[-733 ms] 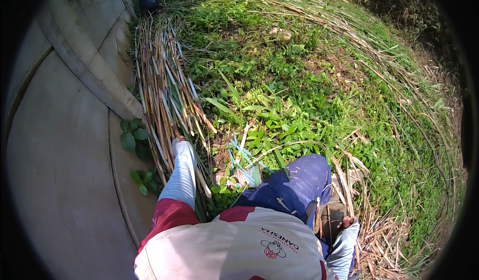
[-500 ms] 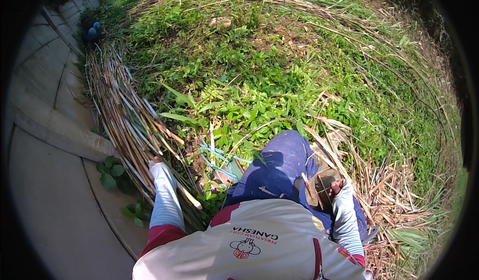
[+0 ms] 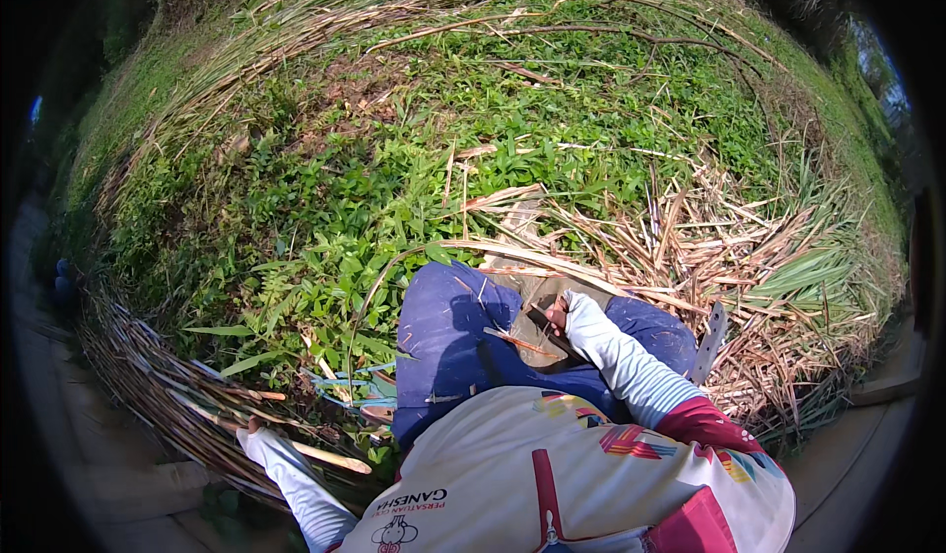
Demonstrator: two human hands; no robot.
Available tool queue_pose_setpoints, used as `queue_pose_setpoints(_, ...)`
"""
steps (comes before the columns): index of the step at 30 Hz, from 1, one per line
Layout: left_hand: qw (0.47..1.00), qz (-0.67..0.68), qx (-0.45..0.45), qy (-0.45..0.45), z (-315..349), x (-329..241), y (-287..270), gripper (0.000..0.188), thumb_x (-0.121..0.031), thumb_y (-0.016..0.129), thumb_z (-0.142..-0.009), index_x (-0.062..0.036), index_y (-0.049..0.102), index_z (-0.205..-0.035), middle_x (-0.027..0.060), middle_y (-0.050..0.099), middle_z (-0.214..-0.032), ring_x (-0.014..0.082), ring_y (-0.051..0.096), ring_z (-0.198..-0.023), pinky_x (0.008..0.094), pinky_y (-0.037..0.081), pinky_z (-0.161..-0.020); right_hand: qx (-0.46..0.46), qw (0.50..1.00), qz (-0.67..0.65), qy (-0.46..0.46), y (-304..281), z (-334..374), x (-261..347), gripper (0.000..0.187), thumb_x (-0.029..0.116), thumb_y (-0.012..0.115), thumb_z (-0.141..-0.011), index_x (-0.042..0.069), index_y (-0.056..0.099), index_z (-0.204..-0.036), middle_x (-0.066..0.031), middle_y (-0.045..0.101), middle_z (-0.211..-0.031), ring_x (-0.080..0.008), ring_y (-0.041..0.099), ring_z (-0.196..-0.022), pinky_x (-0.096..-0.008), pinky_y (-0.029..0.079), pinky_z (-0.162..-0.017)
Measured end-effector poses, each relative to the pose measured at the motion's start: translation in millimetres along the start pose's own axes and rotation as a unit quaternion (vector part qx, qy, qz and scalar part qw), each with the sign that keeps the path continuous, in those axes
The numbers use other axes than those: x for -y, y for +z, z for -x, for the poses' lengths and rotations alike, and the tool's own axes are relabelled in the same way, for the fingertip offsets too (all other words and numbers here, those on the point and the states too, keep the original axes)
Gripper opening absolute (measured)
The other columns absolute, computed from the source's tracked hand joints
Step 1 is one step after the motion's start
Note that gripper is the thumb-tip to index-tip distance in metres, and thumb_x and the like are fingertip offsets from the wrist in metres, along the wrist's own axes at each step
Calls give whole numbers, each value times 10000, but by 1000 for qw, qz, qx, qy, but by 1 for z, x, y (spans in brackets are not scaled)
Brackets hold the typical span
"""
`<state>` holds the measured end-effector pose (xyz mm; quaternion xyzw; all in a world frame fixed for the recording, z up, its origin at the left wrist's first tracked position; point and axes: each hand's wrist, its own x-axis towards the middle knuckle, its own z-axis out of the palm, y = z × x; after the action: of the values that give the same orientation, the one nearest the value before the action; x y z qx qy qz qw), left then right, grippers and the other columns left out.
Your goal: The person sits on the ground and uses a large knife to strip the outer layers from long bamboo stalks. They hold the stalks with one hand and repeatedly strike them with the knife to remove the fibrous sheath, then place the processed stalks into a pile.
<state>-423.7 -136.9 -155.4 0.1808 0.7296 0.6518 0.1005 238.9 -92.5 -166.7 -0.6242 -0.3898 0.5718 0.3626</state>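
At the lower left, my left hand (image 3: 254, 427) is closed at a heap of long, thin brown and grey stalks (image 3: 163, 380). Its fingers are mostly hidden among them, and a pale stalk end (image 3: 333, 456) sticks out to its right. My right hand (image 3: 558, 316) is over my lap, closed round something dark that I cannot make out. Thin split strips (image 3: 512, 338) lie across my blue trousers beside it. Past my right forearm, a flat grey metal strip with holes (image 3: 709, 344) stands by my knee.
Dry peelings and leaves (image 3: 769, 307) are heaped at my right. Light-blue cord (image 3: 370, 387) lies by my left knee. Green weeds (image 3: 335, 208) cover the ground ahead, with long cut stalks (image 3: 296, 35) beyond. Paving (image 3: 74, 435) runs along the left.
The view has swung to the right, showing more of the peelings. My right hand has come inward over my lap; the metal strip now shows plainly. My left hand remains at the stalks.
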Motion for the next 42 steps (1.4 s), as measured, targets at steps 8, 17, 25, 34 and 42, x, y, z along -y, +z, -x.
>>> queue_pose_setpoints(8, 996, -66, 28, 52, 52, -74, 32, 133, -164, 676, -898, -68, 586, -920, 40, 559, -702, 174, 517, -517, 348, 394, -473, 57, 991, -93, -75, -36, -47, -102, 308, 255, 787, -979, 79, 546, -905, -27, 609, -728, -141, 605, -587, -292, 550, -495)
queue_pose_setpoints(17, 986, -47, -12, 157, 105, -78, 29, 159, -148, 704, -859, -43, 600, -916, 39, 579, -775, 166, 532, -698, 339, 415, -621, 79, 992, -56, -75, -25, -26, -73, 259, 213, 782, -981, 67, 579, -913, -8, 597, -706, -107, 562, -576, -268, 481, -513)
queue_pose_setpoints(25, 984, 28, -44, 172, 112, -89, 33, 150, -113, 708, -869, -24, 629, -961, 56, 640, -845, 160, 589, -754, 324, 465, -670, 91, 993, -16, -76, -32, -18, -72, 256, 212, 779, -983, 67, 582, -912, -6, 597, -706, -104, 556, -575, -267, 474, -516)
queue_pose_setpoints(34, 978, 28, -47, 202, 82, -85, 6, 147, -55, 714, -869, -32, 619, -979, 33, 630, -847, 132, 568, -759, 307, 472, -696, 97, 992, 11, -81, -30, -16, -70, 252, 211, 777, -985, 66, 585, -910, -3, 597, -707, -101, 550, -575, -266, 467, -519)
queue_pose_setpoints(42, 967, -141, -83, 195, 5, -62, -81, 343, -215, 776, -859, 7, 645, -1086, 116, 683, -922, 228, 653, -831, 374, 507, -743, 102, 991, 32, -81, -27, -18, -69, 248, 210, 774, -987, 66, 588, -909, -1, 596, -708, -98, 545, -575, -265, 460, -522)
